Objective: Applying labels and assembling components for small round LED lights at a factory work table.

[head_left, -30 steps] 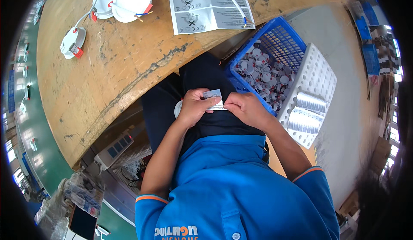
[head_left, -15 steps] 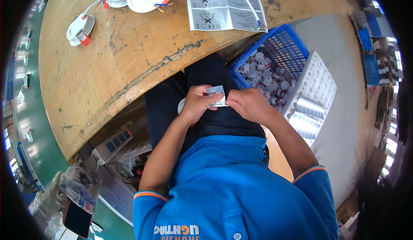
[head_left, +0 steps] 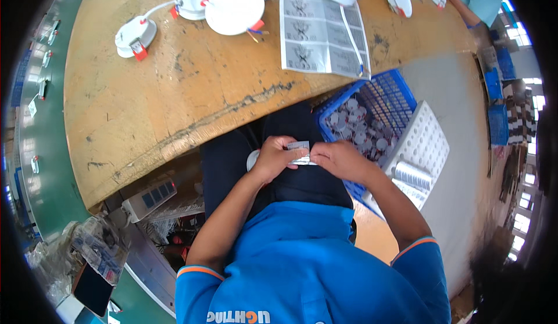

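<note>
Over my lap, my left hand (head_left: 273, 160) is closed around a small printed silver-white label (head_left: 299, 145), with the thumb lying across it. At the label's right edge, the fingertips of my right hand (head_left: 340, 159) are pinched together on it. A white round downlight (head_left: 251, 160) shows partly beside my left hand; the palm and wrist hide the rest, so I cannot tell if the hand grips it too.
Several white downlights (head_left: 234, 9) with red tabs and wires lie on the worn wooden table (head_left: 128, 115), beside a printed silver sheet (head_left: 322, 59). A blue crate (head_left: 395, 86) of small round parts stands right, with a white perforated tray (head_left: 427, 135) bearing silver rolls (head_left: 412, 176) against it.
The head view has shifted, so more of the table and its downlights show, and a person's arm appears at the far right. My hands keep nearly the same hold on the label.
</note>
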`<state>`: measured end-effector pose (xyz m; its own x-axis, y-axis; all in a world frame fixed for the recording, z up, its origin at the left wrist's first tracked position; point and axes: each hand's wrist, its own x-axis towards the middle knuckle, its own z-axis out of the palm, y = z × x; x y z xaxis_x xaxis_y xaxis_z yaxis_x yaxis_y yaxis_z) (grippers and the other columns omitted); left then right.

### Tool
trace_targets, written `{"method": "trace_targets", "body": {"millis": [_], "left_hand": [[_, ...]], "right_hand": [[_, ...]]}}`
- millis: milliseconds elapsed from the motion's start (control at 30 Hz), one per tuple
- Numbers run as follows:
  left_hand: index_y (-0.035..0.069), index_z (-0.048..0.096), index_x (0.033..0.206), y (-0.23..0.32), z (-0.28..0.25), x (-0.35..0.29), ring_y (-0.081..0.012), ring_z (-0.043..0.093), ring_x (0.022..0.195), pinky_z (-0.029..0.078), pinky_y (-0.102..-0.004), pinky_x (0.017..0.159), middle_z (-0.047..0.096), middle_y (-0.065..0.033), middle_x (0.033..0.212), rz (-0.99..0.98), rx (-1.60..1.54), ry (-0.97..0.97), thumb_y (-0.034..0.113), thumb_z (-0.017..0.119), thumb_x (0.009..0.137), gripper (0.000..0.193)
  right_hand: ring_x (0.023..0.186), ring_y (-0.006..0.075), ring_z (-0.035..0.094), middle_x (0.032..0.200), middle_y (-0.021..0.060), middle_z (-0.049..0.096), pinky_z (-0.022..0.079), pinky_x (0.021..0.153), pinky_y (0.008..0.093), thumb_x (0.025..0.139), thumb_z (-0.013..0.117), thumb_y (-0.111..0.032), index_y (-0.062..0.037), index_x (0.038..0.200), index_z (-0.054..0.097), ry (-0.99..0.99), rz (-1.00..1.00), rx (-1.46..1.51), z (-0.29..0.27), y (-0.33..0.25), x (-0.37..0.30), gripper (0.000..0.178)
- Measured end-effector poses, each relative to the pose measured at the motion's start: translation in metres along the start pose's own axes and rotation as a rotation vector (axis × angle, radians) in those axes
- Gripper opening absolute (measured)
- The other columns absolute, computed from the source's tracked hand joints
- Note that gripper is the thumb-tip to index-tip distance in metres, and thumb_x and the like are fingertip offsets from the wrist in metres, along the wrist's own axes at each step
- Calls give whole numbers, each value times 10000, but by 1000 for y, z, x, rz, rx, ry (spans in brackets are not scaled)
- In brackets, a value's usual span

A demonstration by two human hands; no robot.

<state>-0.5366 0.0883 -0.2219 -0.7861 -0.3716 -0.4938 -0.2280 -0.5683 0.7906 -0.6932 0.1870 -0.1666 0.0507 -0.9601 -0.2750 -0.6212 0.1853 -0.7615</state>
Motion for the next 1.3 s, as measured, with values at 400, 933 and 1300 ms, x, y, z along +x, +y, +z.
{"method": "trace_targets", "body": {"millis": [400,933,1300], "left_hand": [[-2,611,846,1,-2,-1,-118,586,682,515,-246,579,608,-64,764,57,-47,9,97,630,762,132],[-3,617,841,1,-4,-1,-115,589,669,523,-245,554,613,-62,756,25,-127,0,99,646,751,139],[10,615,825,1,-6,2,-125,597,670,517,-255,551,618,-61,753,-18,-209,35,99,651,745,126]], "right_hand": [[602,304,542,650,108,548,423,524,392,778,534,-193,-76,726,539,124,-208,-159,3,0,3,128],[661,313,567,696,134,580,444,569,374,799,520,-158,-33,802,546,21,44,96,-5,-9,2,128],[543,312,547,561,134,529,423,489,404,754,521,-145,-73,711,521,23,-284,-308,2,7,20,83]]}}
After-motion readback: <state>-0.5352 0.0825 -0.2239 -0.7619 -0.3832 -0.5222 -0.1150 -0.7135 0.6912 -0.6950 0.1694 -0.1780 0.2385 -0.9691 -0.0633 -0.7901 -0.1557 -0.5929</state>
